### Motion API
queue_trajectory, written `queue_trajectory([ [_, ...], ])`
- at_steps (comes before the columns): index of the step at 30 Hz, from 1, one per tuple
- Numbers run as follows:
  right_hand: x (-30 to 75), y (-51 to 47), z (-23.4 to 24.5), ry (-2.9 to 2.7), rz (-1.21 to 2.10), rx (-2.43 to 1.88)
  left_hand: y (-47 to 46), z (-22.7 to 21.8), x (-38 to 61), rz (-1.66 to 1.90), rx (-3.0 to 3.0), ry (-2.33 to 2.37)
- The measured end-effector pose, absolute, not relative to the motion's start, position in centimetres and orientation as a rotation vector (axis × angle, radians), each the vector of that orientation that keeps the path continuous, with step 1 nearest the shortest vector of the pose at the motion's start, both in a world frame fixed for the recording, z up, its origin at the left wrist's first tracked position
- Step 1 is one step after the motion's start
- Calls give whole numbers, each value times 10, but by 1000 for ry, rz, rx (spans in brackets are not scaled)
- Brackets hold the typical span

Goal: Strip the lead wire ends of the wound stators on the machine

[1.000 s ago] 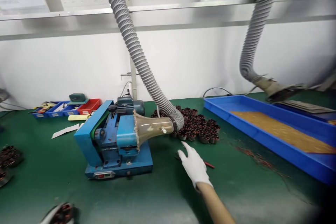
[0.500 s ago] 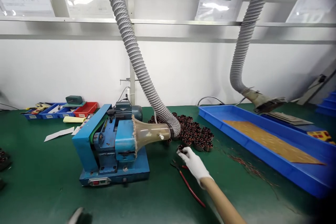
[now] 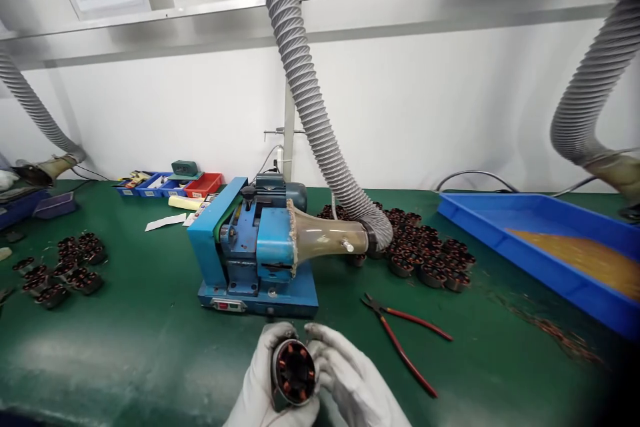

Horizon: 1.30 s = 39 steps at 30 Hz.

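Note:
A motor stator (image 3: 294,371) with copper windings and a dark round core is held up near the bottom centre, its open face toward me. My left hand (image 3: 260,380), in a white glove, is wrapped round it from the left and below. My right hand (image 3: 353,377), also gloved, is at the stator's right side with its fingers partly bent and apart. Its fingertips are close to the rim; whether they touch it I cannot tell. Red-handled cutting pliers (image 3: 400,340) lie with handles spread on the green table, right of my hands.
A blue belt machine (image 3: 260,253) with an extraction hose (image 3: 320,107) stands ahead. Many stators (image 3: 425,247) are packed behind and right of it; another group (image 3: 70,267) lies left. A blue tray (image 3: 530,267) sits right, with wire scraps (image 3: 565,337) before it. Small bins (image 3: 203,185) stand behind.
My right hand has come from the stator group to the bottom centre, and a stator is now in my left hand. The view has turned left and downward.

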State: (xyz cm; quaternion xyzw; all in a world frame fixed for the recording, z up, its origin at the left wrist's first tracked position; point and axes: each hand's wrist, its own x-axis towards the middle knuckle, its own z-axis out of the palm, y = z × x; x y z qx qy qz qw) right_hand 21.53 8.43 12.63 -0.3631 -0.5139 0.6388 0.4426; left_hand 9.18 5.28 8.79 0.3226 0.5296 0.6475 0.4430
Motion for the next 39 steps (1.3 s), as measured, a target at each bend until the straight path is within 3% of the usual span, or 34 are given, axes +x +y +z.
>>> queue_trajectory([
  [7,183,98,127,-1279,1469,-950,37,89,91,1775,1332,1405],
  [12,185,115,138,-836,1668,-795,37,75,96,1938,1317,1452],
  [15,189,123,129,-632,1458,-778,41,76,93,1927,1303,1522],
  [22,157,110,95,-1454,1172,-1068,80,78,82,1707,1033,1554],
  [27,143,136,87,-1494,1139,-1154,111,79,80,1755,784,1246],
  [39,136,162,85,-1438,1175,-1092,136,85,79,1740,795,1232],
])
